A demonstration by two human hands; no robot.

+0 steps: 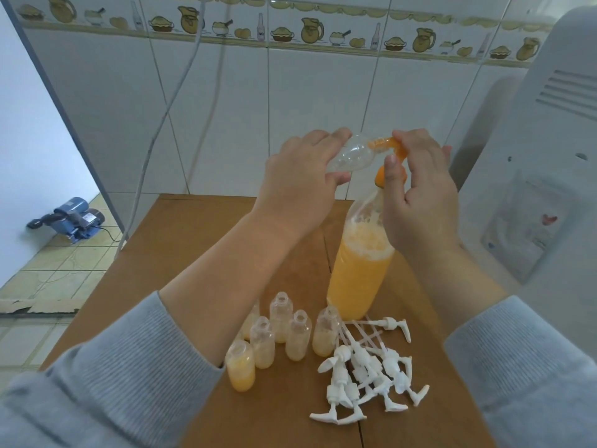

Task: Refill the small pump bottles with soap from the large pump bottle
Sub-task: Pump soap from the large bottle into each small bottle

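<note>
left hand (300,179) grips an empty small bottle (350,153) tipped against the orange spout, above the table's far right. right hand (416,192) holds the large soap bottle's (358,270) pump head (387,150). the small bottle is likely light, thin and slippery; hold its middle.

Blue pump motor (76,218) on tiled floor (58,273); white appliance (549,150) right.

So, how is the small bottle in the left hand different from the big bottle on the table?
The small bottle lies tilted in the left hand; the big bottle stands upright on the table. The small bottle looks almost empty; the big bottle is more than half full of orange soap. Both are clear plastic.
</note>
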